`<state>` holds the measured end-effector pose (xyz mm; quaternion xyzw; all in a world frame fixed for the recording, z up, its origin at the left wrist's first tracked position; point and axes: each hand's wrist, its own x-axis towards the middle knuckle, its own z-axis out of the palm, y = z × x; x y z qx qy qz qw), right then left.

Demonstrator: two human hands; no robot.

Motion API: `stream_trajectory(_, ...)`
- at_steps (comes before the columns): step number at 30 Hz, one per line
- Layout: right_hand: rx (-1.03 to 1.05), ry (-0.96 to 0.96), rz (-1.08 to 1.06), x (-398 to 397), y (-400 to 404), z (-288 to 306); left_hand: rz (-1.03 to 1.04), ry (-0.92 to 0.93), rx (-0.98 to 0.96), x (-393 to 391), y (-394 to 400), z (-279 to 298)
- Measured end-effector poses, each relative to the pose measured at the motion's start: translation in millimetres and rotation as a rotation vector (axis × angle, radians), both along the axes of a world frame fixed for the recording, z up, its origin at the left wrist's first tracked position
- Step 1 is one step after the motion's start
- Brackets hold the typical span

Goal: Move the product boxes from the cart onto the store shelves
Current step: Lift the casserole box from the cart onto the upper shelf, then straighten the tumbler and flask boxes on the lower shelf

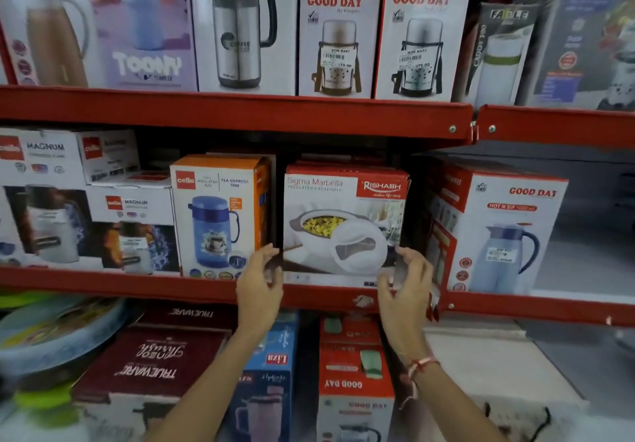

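A white and red Rishabh casserole box (343, 221) stands upright on the middle red shelf (171, 287), between an orange Cello jug box (220, 214) and a red Good Day flask box (494, 232). My left hand (259, 283) touches the casserole box at its lower left corner, fingers curled along the edge. My right hand (407, 287) presses its lower right corner. Both hands hold the box from the sides. The cart is out of view.
The upper shelf (240, 111) is packed with flask and tumbler boxes. Cello Magnum boxes (68, 197) fill the middle shelf's left. Below lie Trueware boxes (151, 362), a blue Liza box (271, 383), a Good Day box (354, 383) and plastic tubs (51, 335).
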<state>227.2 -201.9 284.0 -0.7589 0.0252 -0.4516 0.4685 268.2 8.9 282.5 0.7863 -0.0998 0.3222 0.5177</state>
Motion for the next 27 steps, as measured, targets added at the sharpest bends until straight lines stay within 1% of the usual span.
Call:
stream_trajectory(2, -0.055, -0.014, 0.033, -17.0, 19.4, -16.1, 0.048, -0.092, 0.023, -20.1, 10.4, -13.5)
stream_trajectory(3, -0.07, 0.013, 0.09, -24.6, 28.6, -25.4, 0.046, -0.092, 0.019, -29.4, 16.3, -22.4)
stream_trajectory(5, -0.085, 0.128, 0.233, -36.5, 47.1, -46.7, 0.063, -0.018, 0.005, -46.3, 28.9, -47.0)
stream_trajectory(7, -0.098, 0.33, 0.37, -43.6, 66.7, -67.6, 0.12, 0.124, -0.002, -59.3, 41.6, -76.2)
stream_trajectory(9, -0.098, 0.597, 0.537, -47.1, 86.5, -84.3, 0.117, 0.312, -0.009, -70.0, 50.4, -99.5)
stream_trajectory(11, -0.11, 0.819, 0.695, -48.0, 103.0, -97.2, 0.008, 0.534, -0.047, -75.0, 55.6, -114.0)
stream_trajectory(13, -0.162, 0.953, 0.758, -48.1, 114.9, -102.5, -0.081, 0.746, -0.062, -76.3, 58.5, -120.6)
stream_trajectory(14, -0.163, 0.983, 0.766, -48.0, 118.9, -103.0, -0.097, 0.813, -0.058, -76.4, 60.5, -122.2)
stream_trajectory(15, -0.148, 0.994, 0.763, -48.0, 121.5, -103.1, -0.1, 0.841, -0.072, -76.7, 62.8, -122.9)
stream_trajectory(18, -0.146, 0.992, 0.736, -50.9, 122.7, -101.7, -0.095, 0.814, -0.136, -81.6, 70.4, -121.1)
stream_trajectory(21, -0.161, 0.983, 0.716, -57.5, 120.4, -104.3, -0.141, 0.8, -0.161, -91.9, 75.2, -116.9)
stream_trajectory(24, -0.178, 0.969, 0.697, -63.2, 120.7, -107.9, -0.159, 0.793, -0.105, -101.3, 76.5, -116.5)
stream_trajectory(27, -0.215, 0.985, 0.71, -64.5, 120.4, -112.2, -0.124, 0.807, -0.022, -105.7, 76.1, -116.8)
